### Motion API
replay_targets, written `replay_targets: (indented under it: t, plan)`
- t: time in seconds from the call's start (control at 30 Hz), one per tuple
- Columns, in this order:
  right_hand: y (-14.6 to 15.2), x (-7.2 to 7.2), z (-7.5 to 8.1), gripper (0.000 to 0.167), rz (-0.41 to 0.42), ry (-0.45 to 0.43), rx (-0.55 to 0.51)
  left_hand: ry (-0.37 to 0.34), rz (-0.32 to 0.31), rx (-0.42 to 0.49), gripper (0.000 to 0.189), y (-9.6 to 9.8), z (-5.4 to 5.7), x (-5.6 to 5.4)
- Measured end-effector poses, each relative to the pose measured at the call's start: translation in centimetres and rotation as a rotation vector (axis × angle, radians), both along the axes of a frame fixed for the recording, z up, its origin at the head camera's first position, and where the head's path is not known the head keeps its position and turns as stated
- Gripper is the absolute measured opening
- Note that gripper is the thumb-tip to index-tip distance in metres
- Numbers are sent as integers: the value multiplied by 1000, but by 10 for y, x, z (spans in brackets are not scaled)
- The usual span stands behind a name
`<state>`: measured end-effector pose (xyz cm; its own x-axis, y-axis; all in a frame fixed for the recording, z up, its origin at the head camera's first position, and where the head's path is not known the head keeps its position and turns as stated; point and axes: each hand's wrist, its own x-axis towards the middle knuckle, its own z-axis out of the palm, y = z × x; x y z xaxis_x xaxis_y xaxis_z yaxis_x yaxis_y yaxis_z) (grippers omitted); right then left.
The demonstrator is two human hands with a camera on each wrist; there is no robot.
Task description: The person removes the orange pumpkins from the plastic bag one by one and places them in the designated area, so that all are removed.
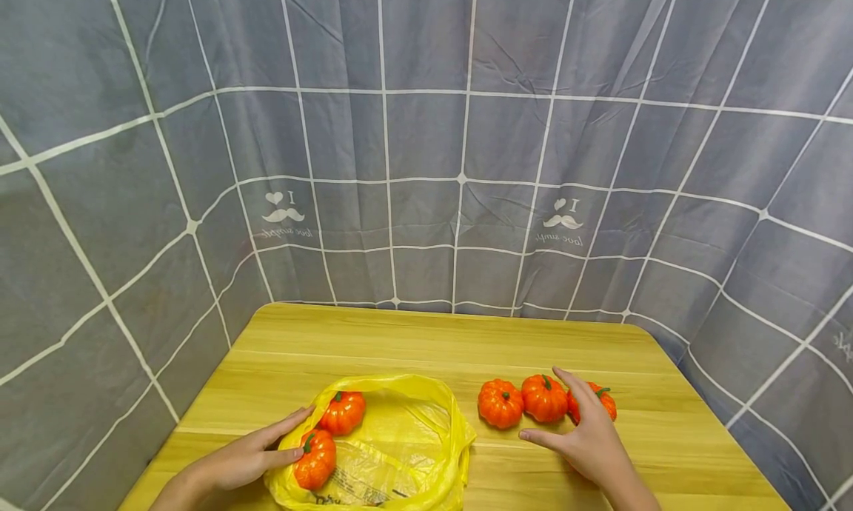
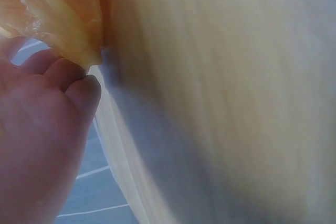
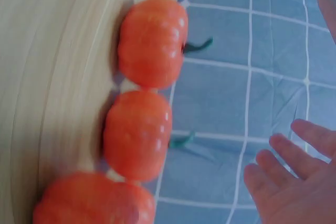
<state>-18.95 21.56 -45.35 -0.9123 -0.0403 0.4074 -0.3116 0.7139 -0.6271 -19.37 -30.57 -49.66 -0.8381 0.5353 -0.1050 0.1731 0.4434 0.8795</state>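
A yellow plastic bag [image 1: 400, 489] lies with its mouth open at the front of the table, two small orange pumpkins inside, one toward the back [image 1: 343, 412] and one in front [image 1: 316, 461]. My left hand [image 1: 243, 453] holds the bag's left rim, thumb beside the front pumpkin. In the left wrist view, its fingers [image 2: 79, 85] curl at the bag's film [image 2: 63, 30]. My right hand [image 1: 593, 437] hovers with thumb and fingers spread above a row of pumpkins, including a left one [image 1: 500, 403] and a middle one [image 1: 545, 398]. It partly covers the right one [image 1: 603, 401]. Straight, apart fingers [image 3: 294, 161] hold nothing.
The wooden table [image 1: 400, 333] has rounded back corners. A grey curtain [image 1: 426, 141] with white grid lines hangs behind it and along both sides. The right wrist view shows several pumpkins [image 3: 152, 43] in a line, with green stems.
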Motion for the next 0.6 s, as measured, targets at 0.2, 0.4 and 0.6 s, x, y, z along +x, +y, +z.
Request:
replay_targets:
  t: [0.2,0.4,0.6]
  plan:
    - [-22,-8,-7,106,70,2,6,-9,-2,5,67,0,-1,-1]
    - [-47,-14,-12,105,139,-43,-23,6,-3,-8,67,-1,-1,-1]
    - [-73,-19,-14,104,209,-84,-43,-7,-8,-2,66,-1,-2,-2]
